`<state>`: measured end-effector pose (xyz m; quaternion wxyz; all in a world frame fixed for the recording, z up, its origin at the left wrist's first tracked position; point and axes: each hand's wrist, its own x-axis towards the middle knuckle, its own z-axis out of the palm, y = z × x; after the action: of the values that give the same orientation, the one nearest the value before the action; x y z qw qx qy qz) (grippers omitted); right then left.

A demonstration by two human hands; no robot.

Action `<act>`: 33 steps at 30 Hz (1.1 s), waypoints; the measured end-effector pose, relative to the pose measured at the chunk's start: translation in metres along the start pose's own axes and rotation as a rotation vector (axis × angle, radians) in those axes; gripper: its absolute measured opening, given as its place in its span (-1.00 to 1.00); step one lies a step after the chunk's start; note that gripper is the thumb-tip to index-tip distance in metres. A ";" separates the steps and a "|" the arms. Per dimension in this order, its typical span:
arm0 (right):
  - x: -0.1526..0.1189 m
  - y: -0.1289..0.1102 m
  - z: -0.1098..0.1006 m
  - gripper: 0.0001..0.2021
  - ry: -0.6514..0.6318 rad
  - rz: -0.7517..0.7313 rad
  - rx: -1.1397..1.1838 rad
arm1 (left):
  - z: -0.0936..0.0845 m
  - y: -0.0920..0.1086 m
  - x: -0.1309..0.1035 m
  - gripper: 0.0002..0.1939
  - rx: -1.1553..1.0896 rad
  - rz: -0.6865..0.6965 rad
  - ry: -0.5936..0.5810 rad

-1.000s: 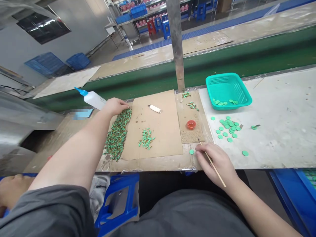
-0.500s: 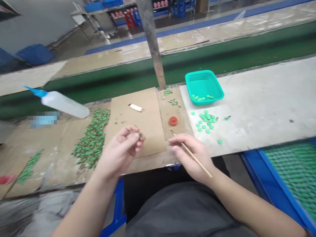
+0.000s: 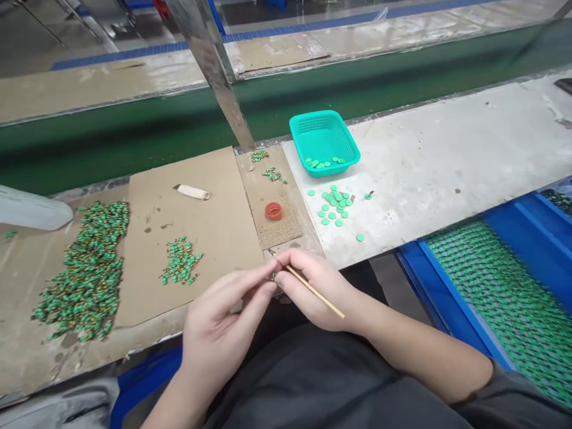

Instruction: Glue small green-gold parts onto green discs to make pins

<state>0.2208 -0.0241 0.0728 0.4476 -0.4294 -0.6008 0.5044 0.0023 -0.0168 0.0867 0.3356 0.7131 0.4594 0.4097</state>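
Small green piece (image 3: 273, 276) mostly hidden, between the fingertips of the 2 hands, low and just off the bench's near edge. Left hand (image 3: 223, 316) pinches it, thumb and forefinger nearly closed. Right hand (image 3: 328, 286) grips a thin wooden stick (image 3: 315, 291), which slants across the hand with its tip pointing up and away; right thumb meets the left fingertips near the piece.

Just beyond the left hand, a cardboard sheet (image 3: 223, 196) carries a small green-and-gold pile (image 3: 181, 262) and, farther back, a pale stub with a dark tip (image 3: 192, 192). Left of the sheet, a much larger heap (image 3: 92, 268) of similar bits; a white bottle (image 3: 36, 208) lies near its far end, cut by the frame.

Right of the sheet, a narrow board (image 3: 286, 226) holds a red cap (image 3: 273, 210) and 2 little clusters at its far end. Next, on the pale bench (image 3: 424, 161), a scatter of green discs (image 3: 338, 196), 1 lying apart nearer the edge. Behind them, a teal basket (image 3: 328, 171) with more discs inside. Lower right, a blue crate (image 3: 426, 274) bears rows of green pieces.
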 end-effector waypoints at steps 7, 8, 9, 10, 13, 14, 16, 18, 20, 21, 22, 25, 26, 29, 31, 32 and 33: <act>-0.022 -0.002 -0.002 -0.86 -0.124 0.341 0.443 | -0.005 -0.008 -0.015 -0.76 -0.033 0.064 -0.101; -0.025 0.000 0.002 -0.80 -0.110 0.382 0.545 | -0.001 -0.008 -0.018 -0.83 -0.080 0.018 -0.085; -0.027 0.003 0.006 -0.74 -0.099 0.416 0.627 | 0.003 -0.007 -0.021 -0.90 -0.140 -0.041 -0.070; -0.029 0.006 0.010 -0.70 -0.092 0.441 0.683 | 0.007 -0.006 -0.024 -0.96 -0.211 -0.104 -0.056; -0.033 0.016 0.012 -0.72 -0.043 0.397 0.638 | 0.015 -0.009 -0.026 -0.75 -0.366 -0.245 -0.002; -0.032 0.020 0.008 -0.76 -0.012 0.315 0.534 | 0.016 -0.013 -0.024 -0.69 -0.373 -0.260 0.020; -0.027 0.026 -0.008 -0.71 0.053 0.073 0.228 | 0.014 -0.023 -0.018 -0.65 -0.323 -0.262 0.077; -0.018 0.029 -0.029 -0.55 0.096 -0.136 -0.085 | 0.010 -0.035 -0.008 -0.73 -0.234 -0.253 0.122; -0.007 0.031 -0.047 -0.56 0.138 -0.215 -0.261 | 0.008 -0.046 0.002 -0.82 -0.134 -0.240 0.127; -0.002 0.032 -0.052 -0.61 0.160 -0.231 -0.294 | 0.009 -0.050 0.006 -0.85 -0.091 -0.232 0.113; 0.003 0.033 -0.054 -0.68 0.187 -0.244 -0.290 | 0.010 -0.053 0.010 -0.86 -0.054 -0.224 0.095; 0.013 0.037 -0.047 -0.82 0.284 -0.249 -0.125 | 0.018 -0.057 0.016 -0.85 0.024 -0.202 0.051; 0.015 0.038 -0.043 -0.81 0.307 -0.240 -0.055 | 0.020 -0.057 0.017 -0.83 0.043 -0.196 0.042; 0.017 0.045 -0.038 -0.78 0.277 -0.225 -0.026 | 0.024 -0.058 0.015 -0.83 0.090 -0.189 0.018; 0.016 0.049 -0.044 -0.87 0.212 -0.250 -0.173 | 0.025 -0.058 0.015 -0.85 0.119 -0.174 0.007; 0.015 0.050 -0.047 -0.90 0.193 -0.256 -0.258 | 0.025 -0.058 0.015 -0.86 0.135 -0.163 0.006; 0.014 0.052 -0.051 -0.89 0.185 -0.255 -0.329 | 0.025 -0.058 0.015 -0.86 0.150 -0.152 0.005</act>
<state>0.2709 0.0068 0.0278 0.4847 -0.4616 -0.6809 0.2973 0.0060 0.0149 0.0300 0.3105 0.6981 0.5424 0.3493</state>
